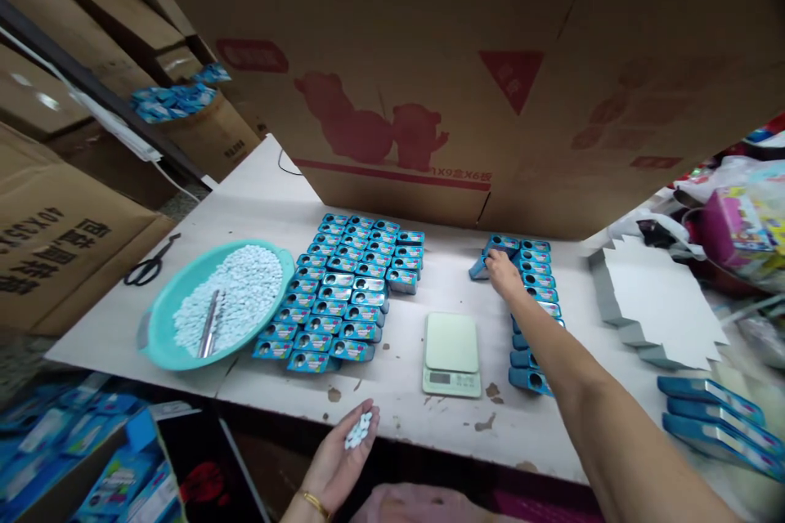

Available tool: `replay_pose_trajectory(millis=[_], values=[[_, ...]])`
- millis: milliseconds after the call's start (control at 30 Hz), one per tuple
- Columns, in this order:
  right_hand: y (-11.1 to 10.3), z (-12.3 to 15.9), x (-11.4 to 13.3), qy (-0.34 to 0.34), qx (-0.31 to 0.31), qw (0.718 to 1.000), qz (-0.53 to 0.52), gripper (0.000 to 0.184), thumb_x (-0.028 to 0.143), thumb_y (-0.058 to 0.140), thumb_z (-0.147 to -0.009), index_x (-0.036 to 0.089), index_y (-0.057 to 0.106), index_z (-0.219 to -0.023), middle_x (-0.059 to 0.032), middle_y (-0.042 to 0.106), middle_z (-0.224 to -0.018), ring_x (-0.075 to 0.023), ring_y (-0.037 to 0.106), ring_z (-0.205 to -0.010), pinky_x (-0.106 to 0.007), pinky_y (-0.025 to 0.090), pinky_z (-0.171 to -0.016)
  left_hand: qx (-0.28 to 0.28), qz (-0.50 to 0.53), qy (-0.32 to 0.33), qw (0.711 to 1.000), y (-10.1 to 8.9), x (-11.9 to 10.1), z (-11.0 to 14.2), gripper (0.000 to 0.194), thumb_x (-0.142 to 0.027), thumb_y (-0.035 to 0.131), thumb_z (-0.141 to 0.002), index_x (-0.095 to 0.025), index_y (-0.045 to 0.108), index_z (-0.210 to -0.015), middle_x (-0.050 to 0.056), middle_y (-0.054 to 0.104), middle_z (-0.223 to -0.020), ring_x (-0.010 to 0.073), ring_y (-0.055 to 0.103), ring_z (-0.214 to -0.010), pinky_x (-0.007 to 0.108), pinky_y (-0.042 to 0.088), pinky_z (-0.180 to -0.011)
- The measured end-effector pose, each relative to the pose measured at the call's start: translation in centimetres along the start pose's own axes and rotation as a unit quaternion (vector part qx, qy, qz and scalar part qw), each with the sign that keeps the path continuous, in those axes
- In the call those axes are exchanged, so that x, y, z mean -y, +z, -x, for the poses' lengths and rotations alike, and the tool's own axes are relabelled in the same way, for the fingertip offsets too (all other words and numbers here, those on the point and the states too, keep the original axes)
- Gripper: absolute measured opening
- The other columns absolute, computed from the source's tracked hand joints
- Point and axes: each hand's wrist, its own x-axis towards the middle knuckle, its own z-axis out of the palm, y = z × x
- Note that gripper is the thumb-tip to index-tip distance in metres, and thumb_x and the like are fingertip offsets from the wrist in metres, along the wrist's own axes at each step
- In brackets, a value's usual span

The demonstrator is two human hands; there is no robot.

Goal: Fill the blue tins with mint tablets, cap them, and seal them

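Observation:
My left hand [344, 458] is cupped palm up at the table's front edge and holds a small heap of pale tablets [359, 431]. At the back right, my right hand [504, 271] has its fingers closed on a small blue box [479, 268], which tilts beside a column of similar blue boxes [540, 279]. My forearm hides part of that column. Between the hands lies a pale green kitchen scale [451, 343] with a bare top. A turquoise basin [158, 347] on the left holds many pale tablets and a shiny metal scoop or tube [210, 325].
Rows of small blue boxes [328, 308] stand right of the basin. Black scissors [147, 265] lie left of it. A large cardboard carton [392, 41] rises at the table's back. White folded card [666, 302] and flat blue packs [717, 421] are at the right.

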Motion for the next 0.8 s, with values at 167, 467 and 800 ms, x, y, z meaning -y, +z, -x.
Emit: replay_pose_trajectory(millis=[167,467,800], values=[[-2.7,6.2,5.3,-0.167,0.030,0.985,0.034,0.023,0.004,0.037,-0.075,0.013,0.058,-0.081,-0.0108,0.049,-0.095,-0.0199,0.041,-0.085,-0.028,0.038,-0.069,0.006,0.016,-0.023,1.000,-1.2,0.1,0.4,0.014,-0.002,0.047,-0.072,-0.003,0.055,-0.083,0.013,0.060,-0.079,0.0156,0.061,-0.071,0.022,0.053,-0.061],[-3.4,13.8,12.7,-0.169,0.038,0.983,-0.055,0.022,0.008,0.043,-0.076,0.015,0.057,-0.092,-0.0102,0.051,-0.102,-0.0202,0.046,-0.090,-0.032,0.042,-0.073,0.059,-0.023,-0.046,0.997,1.0,0.2,0.3,0.014,-0.003,0.045,-0.073,-0.005,0.056,-0.082,0.012,0.060,-0.078,0.0157,0.061,-0.072,0.022,0.053,-0.059],[-2.9,16.4,6.5,-0.014,-0.049,0.977,-0.208,0.023,0.020,0.041,-0.081,0.019,0.058,-0.097,-0.0056,0.057,-0.097,-0.0177,0.050,-0.092,-0.031,0.042,-0.079,0.048,-0.004,-0.057,0.997,-0.2,-0.7,-0.1,0.016,-0.005,0.043,-0.075,-0.006,0.056,-0.084,0.010,0.059,-0.079,0.0149,0.060,-0.074,0.024,0.054,-0.061]])
